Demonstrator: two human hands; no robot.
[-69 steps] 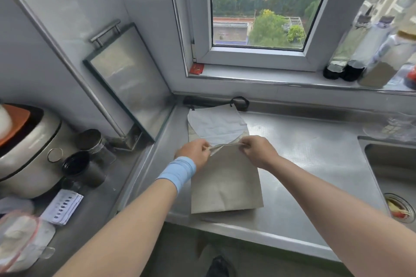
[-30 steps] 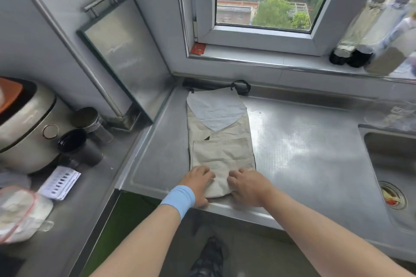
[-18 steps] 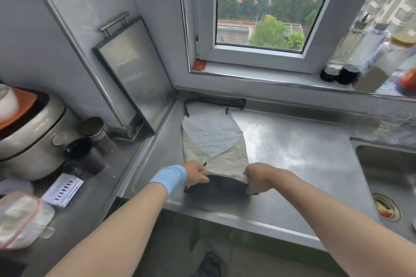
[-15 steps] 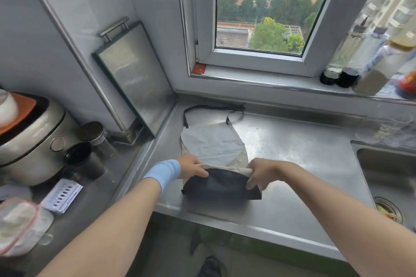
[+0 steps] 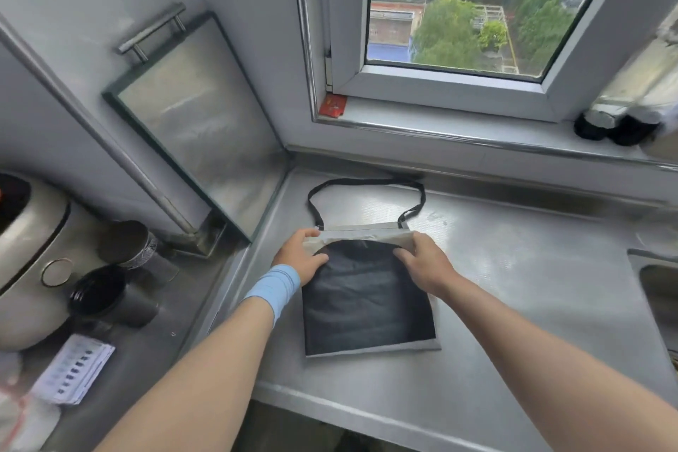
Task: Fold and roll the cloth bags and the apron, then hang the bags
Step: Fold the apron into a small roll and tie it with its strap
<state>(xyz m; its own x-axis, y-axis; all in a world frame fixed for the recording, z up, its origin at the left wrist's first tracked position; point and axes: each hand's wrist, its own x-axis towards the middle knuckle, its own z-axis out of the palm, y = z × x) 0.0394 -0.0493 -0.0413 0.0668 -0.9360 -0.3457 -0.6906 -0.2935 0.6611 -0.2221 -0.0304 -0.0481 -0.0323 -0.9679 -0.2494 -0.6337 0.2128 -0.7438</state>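
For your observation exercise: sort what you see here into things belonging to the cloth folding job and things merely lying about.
Job:
folded cloth
black strap
left hand
right hand

Lying about:
rice cooker
dark cups
steel board
bottles

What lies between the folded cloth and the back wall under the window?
Only the black strap loop of the folded cloth, lying on bare steel counter, in the head view.

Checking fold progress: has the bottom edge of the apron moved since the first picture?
Yes. The apron has been folded up: its bottom edge now sits under both hands, nearer the window sill, with the dark underside showing, on the counter.
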